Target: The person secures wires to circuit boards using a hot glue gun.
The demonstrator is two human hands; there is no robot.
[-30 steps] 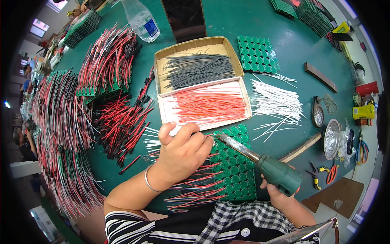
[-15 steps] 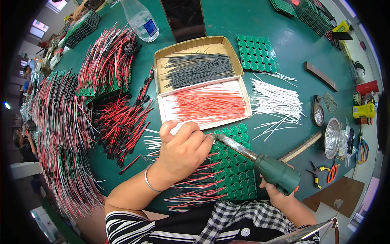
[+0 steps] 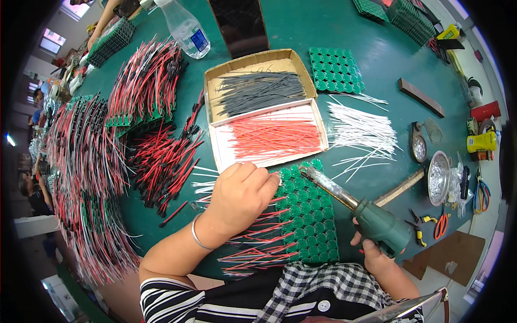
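The soldering iron (image 3: 381, 223) is gripped by its green handle in the right hand (image 3: 375, 255), whose fingers are wrapped around it and partly hidden behind it. Its metal tip is held over the upper part of the panel of green circuit boards (image 3: 309, 226); whether the panel is touched cannot be told. The left hand (image 3: 242, 191) is held at the panel's upper left edge, with thumb and fingers drawn closed; whether a wire is pinched between them cannot be told. The panel is laid on the green table (image 3: 371, 64) in front of the body, and attached wires (image 3: 261, 237), red among them, are spread out from its left side.

Beyond the hands, black wires (image 3: 264, 91) and red wires (image 3: 277, 134) are held in a two-part cardboard box (image 3: 305, 72), with loose white wires (image 3: 361, 126) laid to its right.

A blue label (image 3: 200, 40) with pale print is carried by a clear bottle (image 3: 180, 24), and a small printed patch (image 3: 474, 142) is seen on a yellow container (image 3: 487, 142) at the far right; the print on both is too small to be made out.
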